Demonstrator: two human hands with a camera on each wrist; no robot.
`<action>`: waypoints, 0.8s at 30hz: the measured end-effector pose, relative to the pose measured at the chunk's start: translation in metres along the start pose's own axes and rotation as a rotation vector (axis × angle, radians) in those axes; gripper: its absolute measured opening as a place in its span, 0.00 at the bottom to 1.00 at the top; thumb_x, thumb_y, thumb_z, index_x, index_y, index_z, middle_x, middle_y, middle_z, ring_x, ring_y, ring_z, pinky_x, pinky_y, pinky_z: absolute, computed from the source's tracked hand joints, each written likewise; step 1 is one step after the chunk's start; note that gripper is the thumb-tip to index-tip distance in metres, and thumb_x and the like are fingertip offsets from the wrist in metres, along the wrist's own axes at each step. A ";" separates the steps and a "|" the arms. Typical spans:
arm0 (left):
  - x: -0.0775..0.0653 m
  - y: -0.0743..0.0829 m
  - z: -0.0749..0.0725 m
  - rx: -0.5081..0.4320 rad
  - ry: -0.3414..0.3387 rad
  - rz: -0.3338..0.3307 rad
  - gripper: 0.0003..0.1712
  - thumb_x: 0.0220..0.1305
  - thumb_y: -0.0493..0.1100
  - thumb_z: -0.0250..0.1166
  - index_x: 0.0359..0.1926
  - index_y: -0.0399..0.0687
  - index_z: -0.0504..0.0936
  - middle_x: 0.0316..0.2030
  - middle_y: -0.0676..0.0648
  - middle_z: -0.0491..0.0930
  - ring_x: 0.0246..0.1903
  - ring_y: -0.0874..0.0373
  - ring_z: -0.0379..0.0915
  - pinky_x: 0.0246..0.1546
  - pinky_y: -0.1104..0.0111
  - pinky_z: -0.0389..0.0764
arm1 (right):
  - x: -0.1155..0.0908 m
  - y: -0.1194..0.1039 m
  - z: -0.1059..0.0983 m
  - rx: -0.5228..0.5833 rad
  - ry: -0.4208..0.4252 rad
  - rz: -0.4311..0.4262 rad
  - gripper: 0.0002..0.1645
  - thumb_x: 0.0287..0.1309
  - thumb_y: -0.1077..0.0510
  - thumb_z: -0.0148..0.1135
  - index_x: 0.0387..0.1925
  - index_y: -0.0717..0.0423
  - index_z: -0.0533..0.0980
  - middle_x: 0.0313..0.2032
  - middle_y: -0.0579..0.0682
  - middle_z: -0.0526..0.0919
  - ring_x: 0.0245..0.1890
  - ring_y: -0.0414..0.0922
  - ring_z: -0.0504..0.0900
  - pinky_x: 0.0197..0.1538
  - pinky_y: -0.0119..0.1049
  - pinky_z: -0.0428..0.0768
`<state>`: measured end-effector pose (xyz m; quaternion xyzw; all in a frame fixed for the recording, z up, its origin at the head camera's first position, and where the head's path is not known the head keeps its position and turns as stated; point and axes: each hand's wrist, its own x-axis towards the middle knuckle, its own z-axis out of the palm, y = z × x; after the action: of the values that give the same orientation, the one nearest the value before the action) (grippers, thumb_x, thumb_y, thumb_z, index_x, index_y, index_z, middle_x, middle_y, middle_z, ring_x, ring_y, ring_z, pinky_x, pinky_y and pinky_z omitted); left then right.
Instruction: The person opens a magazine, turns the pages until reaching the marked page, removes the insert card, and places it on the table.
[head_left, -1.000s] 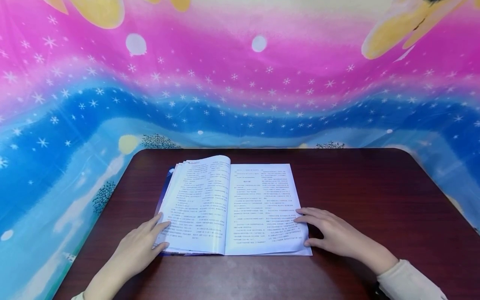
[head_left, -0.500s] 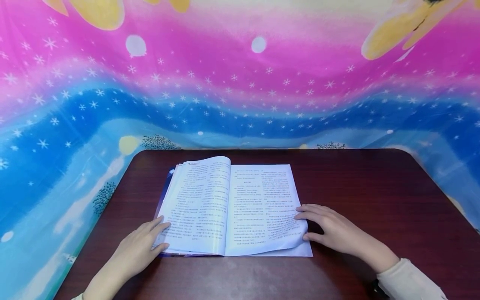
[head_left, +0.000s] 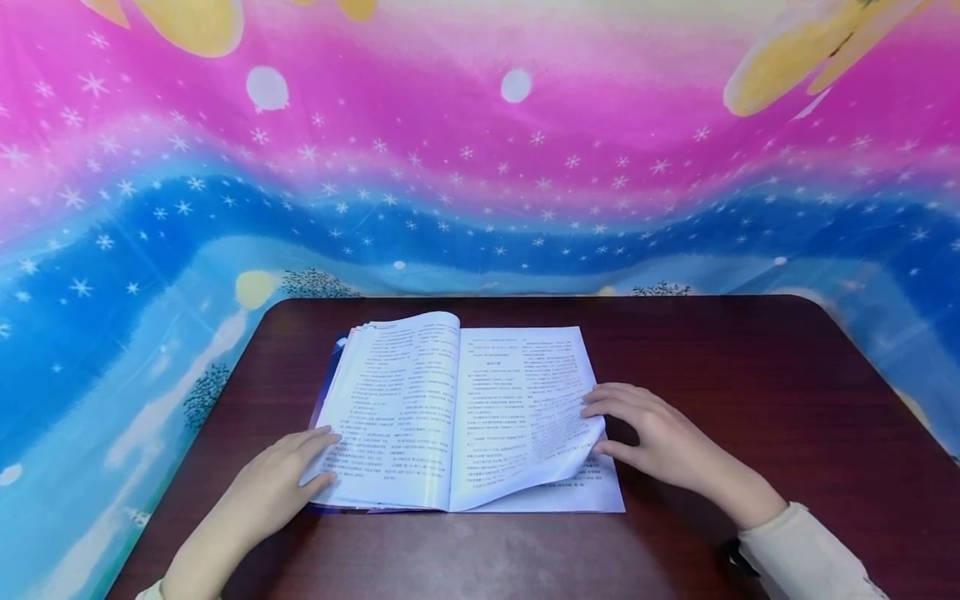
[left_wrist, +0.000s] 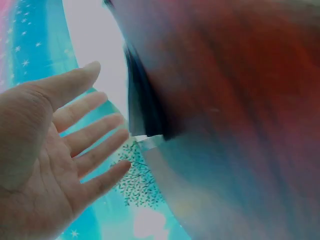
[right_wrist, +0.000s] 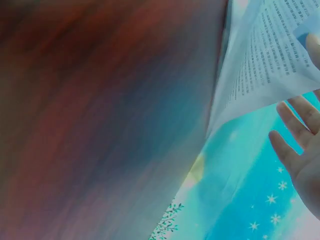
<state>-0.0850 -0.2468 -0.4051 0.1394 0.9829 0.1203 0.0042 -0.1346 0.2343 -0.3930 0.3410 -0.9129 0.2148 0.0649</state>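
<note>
An open magazine (head_left: 397, 400) with printed text lies on the table, its pages curving up to the left of the spine. My left hand (head_left: 270, 479) rests on its left edge, fingers fairly straight; the left wrist view shows that hand (left_wrist: 55, 155) with fingers extended and spread. At the right edge, my right hand (head_left: 656, 433) pinches a magazine page (head_left: 558, 454) between thumb and fingers. The lower right corner of that page is bent up, baring the sheet beneath (head_left: 592, 493). In the right wrist view the raised page (right_wrist: 275, 60) partly hides the fingers.
The dark brown table (head_left: 750, 358) has rounded far corners. Behind and around it hangs a pink and blue cloth (head_left: 480, 150) with snowflakes. A dark blue cover edge (head_left: 327, 379) shows under the left pages.
My right hand has moved up and inward, lifting the lower right corner of the page and curling it toward the left. My left hand stays at the left edge with only slight movement.
</note>
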 end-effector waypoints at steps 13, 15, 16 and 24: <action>0.029 0.043 -0.008 -0.043 0.169 0.080 0.21 0.61 0.43 0.71 0.56 0.49 0.83 0.57 0.45 0.80 0.57 0.45 0.76 0.56 0.46 0.75 | 0.030 -0.014 -0.005 0.103 0.178 -0.155 0.28 0.42 0.62 0.81 0.48 0.48 0.82 0.55 0.48 0.80 0.63 0.50 0.71 0.70 0.30 0.57; 0.034 0.054 -0.007 -0.039 0.198 0.099 0.20 0.61 0.42 0.71 0.55 0.50 0.83 0.56 0.46 0.81 0.55 0.47 0.77 0.55 0.47 0.76 | 0.035 -0.017 -0.006 0.114 0.200 -0.177 0.27 0.41 0.62 0.81 0.47 0.49 0.81 0.54 0.48 0.81 0.63 0.51 0.71 0.70 0.31 0.57; 0.036 0.059 -0.006 -0.040 0.210 0.112 0.19 0.61 0.42 0.71 0.54 0.50 0.84 0.55 0.47 0.81 0.55 0.48 0.77 0.55 0.48 0.76 | 0.038 -0.019 -0.006 0.119 0.209 -0.186 0.27 0.41 0.63 0.81 0.47 0.49 0.81 0.54 0.48 0.81 0.63 0.51 0.71 0.70 0.32 0.58; 0.049 0.096 -0.011 -0.109 0.307 0.269 0.17 0.64 0.42 0.70 0.54 0.52 0.84 0.53 0.51 0.82 0.54 0.54 0.78 0.57 0.55 0.76 | 0.056 -0.031 -0.009 0.128 0.226 -0.188 0.26 0.41 0.61 0.82 0.46 0.49 0.81 0.51 0.50 0.82 0.62 0.49 0.72 0.67 0.40 0.63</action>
<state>-0.1061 -0.1466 -0.3708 0.2489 0.9366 0.1927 -0.1540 -0.1570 0.1841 -0.3599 0.4020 -0.8484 0.3023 0.1651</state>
